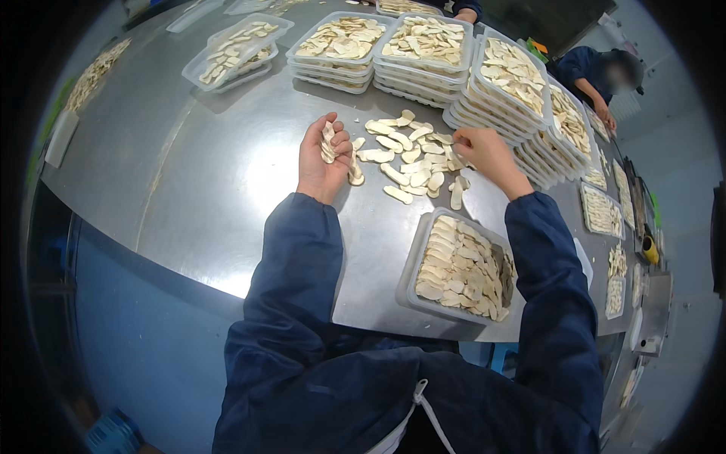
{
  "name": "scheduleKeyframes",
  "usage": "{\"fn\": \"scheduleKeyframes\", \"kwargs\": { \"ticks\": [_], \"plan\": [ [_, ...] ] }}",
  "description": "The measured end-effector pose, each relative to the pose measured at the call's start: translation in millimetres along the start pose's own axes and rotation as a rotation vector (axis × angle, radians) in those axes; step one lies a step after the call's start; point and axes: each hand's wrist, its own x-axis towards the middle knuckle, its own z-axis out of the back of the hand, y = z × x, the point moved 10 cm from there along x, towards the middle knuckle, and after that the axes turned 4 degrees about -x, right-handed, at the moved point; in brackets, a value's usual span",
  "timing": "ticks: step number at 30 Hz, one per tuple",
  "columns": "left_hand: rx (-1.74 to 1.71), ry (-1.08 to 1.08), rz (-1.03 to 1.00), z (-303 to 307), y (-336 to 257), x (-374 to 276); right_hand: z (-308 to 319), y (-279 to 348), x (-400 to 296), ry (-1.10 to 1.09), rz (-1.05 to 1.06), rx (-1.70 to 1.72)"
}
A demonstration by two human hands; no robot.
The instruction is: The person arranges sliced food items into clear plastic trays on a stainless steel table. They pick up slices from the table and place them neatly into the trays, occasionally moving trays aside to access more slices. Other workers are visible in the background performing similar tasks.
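My left hand (327, 154), palm up, has its fingers curled around several pale dried slices (328, 142) that look like mushroom. At the right edge of a loose pile of slices (417, 162) is my right hand (482, 150), its fingertips pinched together at the slices; whether one is between them I cannot tell. Nearer my body, a clear plastic tray (439, 213) stands on the steel table (227, 187). Overlapping slices lie in it, with a neat row along its left side and a darker part at its right.
Stacked trays of slices (340, 65) line the far side, with taller stacks (499, 113) beyond my right hand. Tilted trays (232, 54) stand at the back left. A co-worker (595, 74) leans over the table at the upper right; another person's hand (466, 15) shows at the top.
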Motion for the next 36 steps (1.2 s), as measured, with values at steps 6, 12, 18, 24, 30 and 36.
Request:
{"fn": "scheduleKeyframes", "kwargs": {
  "ticks": [6,12,18,24,30,36],
  "plan": [
    [-0.022,0.008,-0.025,4,-6,4,-24,16,31,-0.024,0.132,-0.121],
    [0.001,0.018,0.066,0,2,2,-49,40,47,0.024,0.273,-0.294],
    [0.224,0.058,0.415,10,41,-6,5,86,39,-0.067,0.379,-0.159],
    [0.411,0.022,0.340,-11,48,-20,46,112,30,-0.191,0.503,0.025],
    [0.178,0.077,0.244,-8,22,-5,46,31,28,-0.048,0.171,-0.007],
    [-0.096,-0.041,0.238,-1,16,-4,-2,-14,-9,0.182,0.082,-0.097]
  ]
}}
